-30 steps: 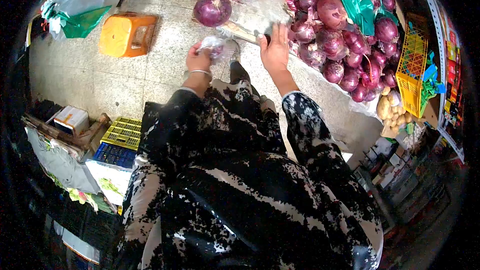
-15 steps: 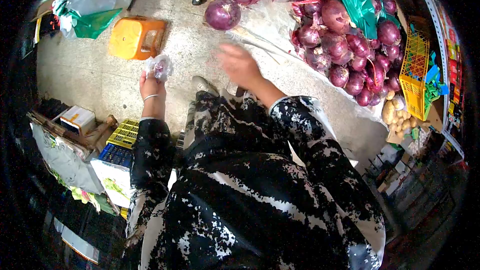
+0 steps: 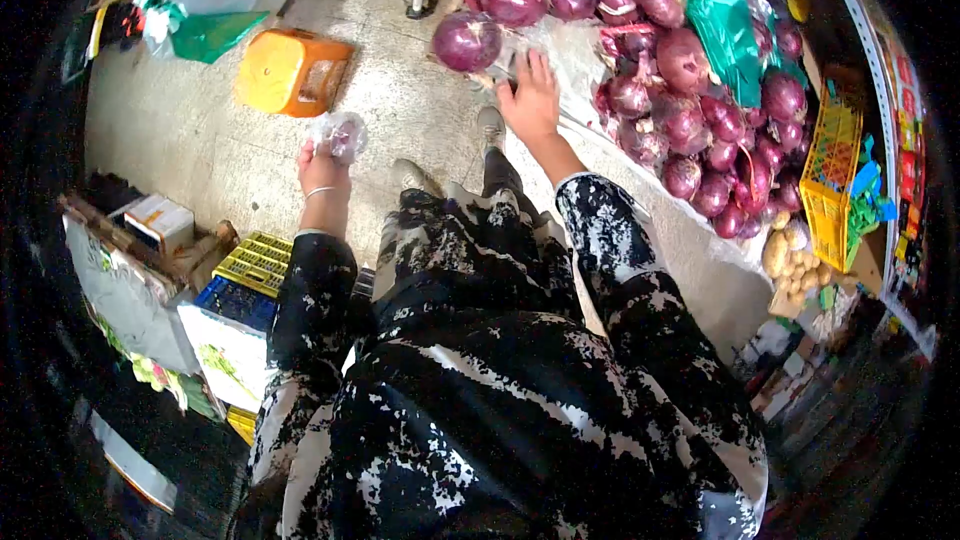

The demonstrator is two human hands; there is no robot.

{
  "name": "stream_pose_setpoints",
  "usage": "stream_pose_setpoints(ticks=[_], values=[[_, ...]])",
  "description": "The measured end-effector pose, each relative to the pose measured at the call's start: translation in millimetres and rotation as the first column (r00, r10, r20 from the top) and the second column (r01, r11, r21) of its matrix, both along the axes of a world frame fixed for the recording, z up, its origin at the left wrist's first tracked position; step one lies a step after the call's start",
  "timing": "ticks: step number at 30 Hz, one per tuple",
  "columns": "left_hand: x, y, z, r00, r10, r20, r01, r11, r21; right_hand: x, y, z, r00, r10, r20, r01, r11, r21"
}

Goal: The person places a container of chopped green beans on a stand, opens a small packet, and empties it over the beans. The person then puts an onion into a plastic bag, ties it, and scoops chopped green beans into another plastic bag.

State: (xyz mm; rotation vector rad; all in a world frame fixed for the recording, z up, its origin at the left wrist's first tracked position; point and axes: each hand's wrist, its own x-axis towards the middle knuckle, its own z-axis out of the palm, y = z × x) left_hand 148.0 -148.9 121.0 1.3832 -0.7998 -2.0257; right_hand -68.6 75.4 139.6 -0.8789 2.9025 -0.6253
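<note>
My left hand (image 3: 322, 168) is closed on a clear plastic bag (image 3: 342, 136), crumpled, with something purplish showing through it. My right hand (image 3: 532, 100) reaches forward with its fingers spread, and no object shows in it. Just beyond and left of those fingers lies a large red onion (image 3: 467, 42) at the near edge of the heap. A pale plastic sheet (image 3: 578, 65) spreads out beside and beneath my right hand; whether I touch it I cannot tell. Many red onions (image 3: 628, 97) are piled to the right, with a green plastic bag (image 3: 722, 25) on them.
An orange stool (image 3: 290, 72) stands on the floor ahead of my left hand. Grey and green plastic bags (image 3: 225, 10) lie at upper left. Yellow crates (image 3: 832, 155) and potatoes (image 3: 797, 265) are at right. Stacked crates (image 3: 255, 265) stand at lower left.
My right hand has moved forward and right, toward the onion heap, and its fingers are spread. The left hand still holds the plastic bag. The whole view has shifted slightly.
</note>
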Motion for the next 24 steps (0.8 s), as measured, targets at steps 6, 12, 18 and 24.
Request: stream_pose_setpoints(ticks=[6,12,18,24], values=[[-10,13,6,0.983,0.180,0.039,-0.182,0.983,0.033,79,-5,46,0.808,0.428,0.404,-0.408,0.902,-0.138],[-25,30,50,0.993,0.089,-0.083,-0.092,0.995,-0.033,47,-77,66,0.015,0.215,0.977,0.192,0.958,-0.214],[-16,52,64,0.950,0.312,0.012,-0.311,0.941,0.133,76,-155,73,-0.175,0.235,0.956,-0.145,0.955,-0.261],[55,19,44,0.860,0.511,-0.012,-0.507,0.855,0.108,151,-209,53,-0.178,0.451,0.875,-0.418,0.770,-0.482]])
